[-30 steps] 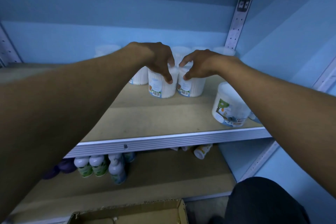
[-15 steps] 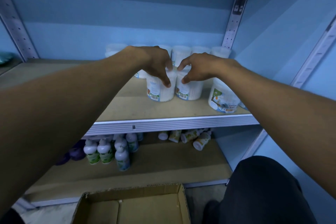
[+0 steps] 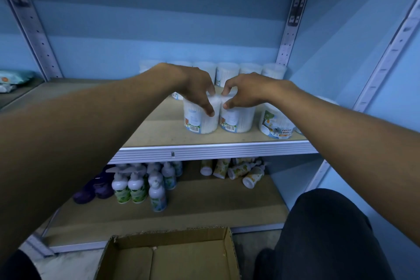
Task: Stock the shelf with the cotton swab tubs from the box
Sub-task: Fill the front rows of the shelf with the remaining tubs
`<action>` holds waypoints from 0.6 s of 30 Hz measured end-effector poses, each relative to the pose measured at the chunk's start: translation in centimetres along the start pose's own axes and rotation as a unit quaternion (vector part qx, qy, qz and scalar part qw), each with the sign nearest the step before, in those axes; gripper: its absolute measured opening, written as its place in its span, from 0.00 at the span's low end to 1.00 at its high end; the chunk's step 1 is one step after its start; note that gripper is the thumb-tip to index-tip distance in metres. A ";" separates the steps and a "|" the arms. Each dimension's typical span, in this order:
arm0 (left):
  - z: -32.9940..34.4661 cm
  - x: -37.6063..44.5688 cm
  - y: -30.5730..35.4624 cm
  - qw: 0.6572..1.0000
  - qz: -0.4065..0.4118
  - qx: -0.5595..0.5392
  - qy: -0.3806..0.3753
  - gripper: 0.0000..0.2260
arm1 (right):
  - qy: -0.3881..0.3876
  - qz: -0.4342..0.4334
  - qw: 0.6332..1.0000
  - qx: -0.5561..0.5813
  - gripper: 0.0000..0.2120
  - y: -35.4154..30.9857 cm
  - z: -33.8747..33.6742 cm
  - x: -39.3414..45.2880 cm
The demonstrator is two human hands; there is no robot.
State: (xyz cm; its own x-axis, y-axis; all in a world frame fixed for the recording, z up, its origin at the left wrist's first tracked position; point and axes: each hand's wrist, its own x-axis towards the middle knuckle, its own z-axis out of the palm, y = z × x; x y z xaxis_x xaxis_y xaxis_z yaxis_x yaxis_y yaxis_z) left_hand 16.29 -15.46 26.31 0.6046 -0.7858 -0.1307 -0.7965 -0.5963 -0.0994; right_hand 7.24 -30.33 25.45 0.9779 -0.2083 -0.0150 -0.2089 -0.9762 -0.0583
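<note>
1. Blue back panels and perforated uprights [image 3: 286, 45] frame a wooden shelf [image 3: 159, 129] with an aluminium front edge.
2. Left hand [image 3: 195, 88] grips the lid rim of the left cotton swab tub [image 3: 200, 120] from above, thumb on its front wall and fingers curled over the back.
3. Right hand [image 3: 245, 92] grips the right cotton swab tub [image 3: 236, 120] the same way; the two tubs stand upright, touching, on the shelf.
4. Each tub lies directly beneath its own hand, long axis vertical; release therefore calls for the fingers to open and lift straight up.
5. A rear row of tubs [image 3: 227, 73] lines the back panel, and a printed cotton buds tub [image 3: 276, 124] stands just beside the pair on the right.
6. Cardboard box [image 3: 168, 257] below appears empty, though its near part is cut off.
7. Lotion bottles [image 3: 156, 191] occupy the lower shelf.
</note>
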 end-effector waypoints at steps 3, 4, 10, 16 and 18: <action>-0.4 -0.1 0.1 1.000 0.001 -0.001 -0.010 0.29 | -0.012 -0.005 1.000 -0.013 0.21 -0.3 -0.7 0.1; -0.5 -0.1 0.1 1.000 0.001 -0.002 -0.010 0.29 | -0.018 -0.008 1.000 -0.015 0.21 -0.3 -0.8 0.1; -0.9 0.4 0.4 0.999 -0.025 -0.014 -0.022 0.32 | -0.075 -0.014 0.997 0.020 0.22 0.5 -1.7 0.0; -1.0 1.6 0.9 0.998 -0.047 -0.026 -0.038 0.38 | -0.108 -0.011 0.993 0.049 0.26 1.2 -3.0 0.0; -1.3 1.6 0.7 0.996 -0.043 -0.051 -0.055 0.40 | -0.080 -0.001 0.997 0.011 0.29 1.3 -3.4 0.2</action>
State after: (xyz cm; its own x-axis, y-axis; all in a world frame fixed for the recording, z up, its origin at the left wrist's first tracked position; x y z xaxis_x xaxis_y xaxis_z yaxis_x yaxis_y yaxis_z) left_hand 16.70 -17.31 27.34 0.6633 -0.7111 -0.2332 -0.7338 -0.6792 -0.0159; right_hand 7.15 -31.80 28.80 0.9656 -0.1926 -0.1746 -0.2088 -0.9747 -0.0796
